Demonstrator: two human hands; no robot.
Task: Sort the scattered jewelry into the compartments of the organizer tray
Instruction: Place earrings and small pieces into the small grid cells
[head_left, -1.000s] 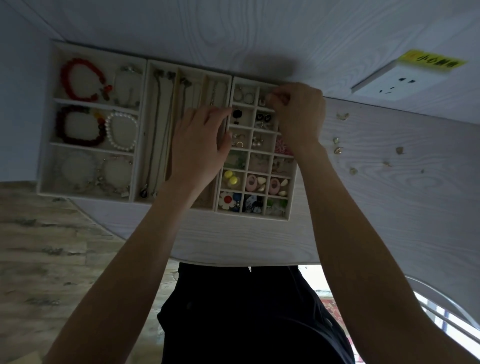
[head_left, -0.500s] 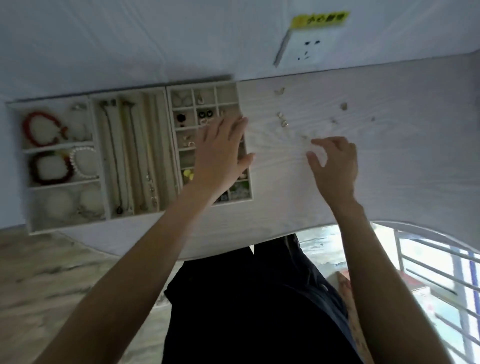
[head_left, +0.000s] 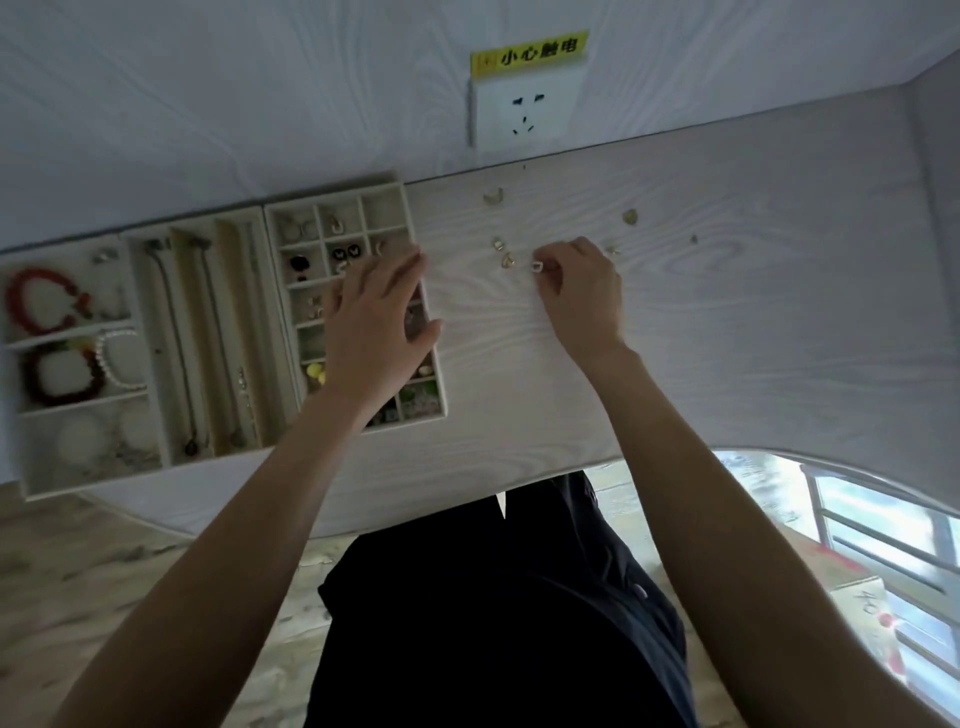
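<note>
Pale wood-grain tabletop (head_left: 727, 322) is carrying a few loose earrings. The right hand (head_left: 582, 291) is pinching a small ring-like piece (head_left: 537, 266) at its fingertips, well right of the tray (head_left: 410, 270), so the carry is heading leftward. The left hand (head_left: 376, 317) is hovering flat over the tray's small compartments, fingers straight, holding nothing.

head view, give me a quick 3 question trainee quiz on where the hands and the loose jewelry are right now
1. True or false: the left hand lies with fingers spread over the small-grid section of the organizer tray.
2. What does the right hand pinch? A) a red bracelet B) a small gold piece on the table C) a necklace
3. Fill in: the red bracelet lies in the tray's ____ section.

Key: 1 true; 2 B; 3 leftmost
</note>
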